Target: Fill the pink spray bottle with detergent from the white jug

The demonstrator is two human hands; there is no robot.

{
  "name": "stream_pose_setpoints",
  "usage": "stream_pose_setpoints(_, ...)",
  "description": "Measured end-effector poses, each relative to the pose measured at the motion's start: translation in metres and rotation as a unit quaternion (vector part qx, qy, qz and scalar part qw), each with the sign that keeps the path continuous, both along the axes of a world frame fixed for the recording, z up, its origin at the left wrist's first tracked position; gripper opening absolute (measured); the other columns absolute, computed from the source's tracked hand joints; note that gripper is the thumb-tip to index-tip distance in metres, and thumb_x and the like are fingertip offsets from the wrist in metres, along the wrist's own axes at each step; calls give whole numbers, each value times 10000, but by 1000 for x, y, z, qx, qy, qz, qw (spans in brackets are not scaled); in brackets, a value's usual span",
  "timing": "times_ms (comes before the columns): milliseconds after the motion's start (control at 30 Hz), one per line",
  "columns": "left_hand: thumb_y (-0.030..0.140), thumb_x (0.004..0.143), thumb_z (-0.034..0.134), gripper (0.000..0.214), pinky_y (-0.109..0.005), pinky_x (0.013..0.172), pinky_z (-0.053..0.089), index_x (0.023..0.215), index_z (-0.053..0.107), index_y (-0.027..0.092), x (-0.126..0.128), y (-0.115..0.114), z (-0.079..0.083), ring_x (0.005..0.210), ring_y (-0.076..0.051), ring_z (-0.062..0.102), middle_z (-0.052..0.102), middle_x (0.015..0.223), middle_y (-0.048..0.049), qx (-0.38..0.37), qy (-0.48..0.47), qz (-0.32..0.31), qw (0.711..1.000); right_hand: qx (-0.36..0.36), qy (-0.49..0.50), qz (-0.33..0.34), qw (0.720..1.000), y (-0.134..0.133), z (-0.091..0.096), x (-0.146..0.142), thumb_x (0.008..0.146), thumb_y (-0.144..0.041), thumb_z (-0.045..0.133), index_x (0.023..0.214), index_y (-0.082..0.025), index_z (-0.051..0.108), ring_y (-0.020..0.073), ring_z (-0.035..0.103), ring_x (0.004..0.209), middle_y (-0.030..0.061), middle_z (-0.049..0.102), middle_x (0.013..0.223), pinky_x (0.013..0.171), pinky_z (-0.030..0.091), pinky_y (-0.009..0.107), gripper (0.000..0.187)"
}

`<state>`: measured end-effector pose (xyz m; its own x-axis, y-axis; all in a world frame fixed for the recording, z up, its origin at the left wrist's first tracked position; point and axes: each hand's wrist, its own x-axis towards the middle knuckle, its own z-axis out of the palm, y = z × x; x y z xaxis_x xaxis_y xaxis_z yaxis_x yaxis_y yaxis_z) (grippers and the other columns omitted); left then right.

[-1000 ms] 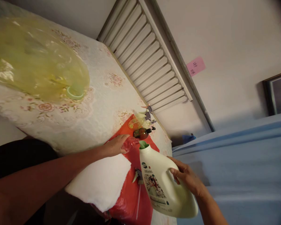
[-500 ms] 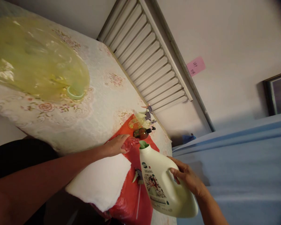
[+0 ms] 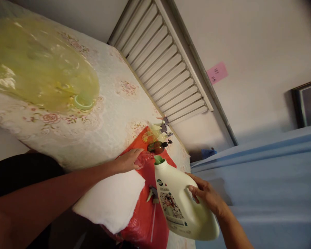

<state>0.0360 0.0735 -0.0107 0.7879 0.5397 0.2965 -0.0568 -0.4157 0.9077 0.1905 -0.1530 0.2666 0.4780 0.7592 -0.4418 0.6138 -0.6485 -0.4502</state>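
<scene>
Jug [image 3: 180,207] clamped in right grip [image 3: 207,195], seemingly mid-pour into clear bottle [image 3: 144,159] clamped in left grip [image 3: 129,161]; spray head [image 3: 153,194] lying unattached on red plastic [image 3: 143,221]; fill level unclear

The pale jug [image 3: 186,207] bears a printed brand line seeming to end in "Garden"; its round green emblem [image 3: 159,182] and smaller lines are illegible. The pink note [image 3: 217,72] on the wall [image 3: 254,45] carries two handwritten lines, too blurred to read surely.
</scene>
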Motion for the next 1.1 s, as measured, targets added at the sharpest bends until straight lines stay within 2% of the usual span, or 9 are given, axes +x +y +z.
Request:
stream_pose_setpoints(433, 388, 723, 750, 770, -541, 1027, 456, 1388, 366, 333, 7, 1, -13, 1275, -384, 517, 550, 1358, -97, -5, -14, -4, 1000, -6, -11, 4, 1000, 2, 2, -2, 845, -543, 641, 1412, -144, 536, 112, 432, 558, -10, 557, 694, 548, 359, 262, 701)
stream_pose_setpoints(567, 411, 730, 744, 774, -531, 1042, 443, 1404, 372, 329, 6, 1, -12, 1304, -388, 492, 538, 1383, -93, -8, -11, -10, 1000, -7, -5, 4, 1000, 2, 2, -2, 841, -549, 640, 1396, -152, 554, 111, 425, 557, -3, 564, 707, 536, 355, 260, 688)
stream_pose_setpoints(800, 353, 714, 740, 777, -488, 1050, 445, 1409, 401, 277, 3, 0, -7, 1299, -360, 507, 538, 1401, -104, -7, 5, 0, 1000, -8, -9, 7, 1000, 2, 3, -3, 844, -553, 638, 1397, -136, 547, 107, 409, 546, -29, 514, 645, 543, 350, 257, 699)
stream_pose_setpoints(1100, 338, 705, 760, 790, -491, 1058, 450, 1410, 404, 295, 4, 1, -6, 1315, -375, 494, 545, 1398, -95, -7, 11, -3, 1000, -18, -19, 13, 1000, 3, 3, -1, 843, -572, 624, 1401, -152, 542, 113, 424, 541, -31, 534, 656, 551, 354, 262, 703)
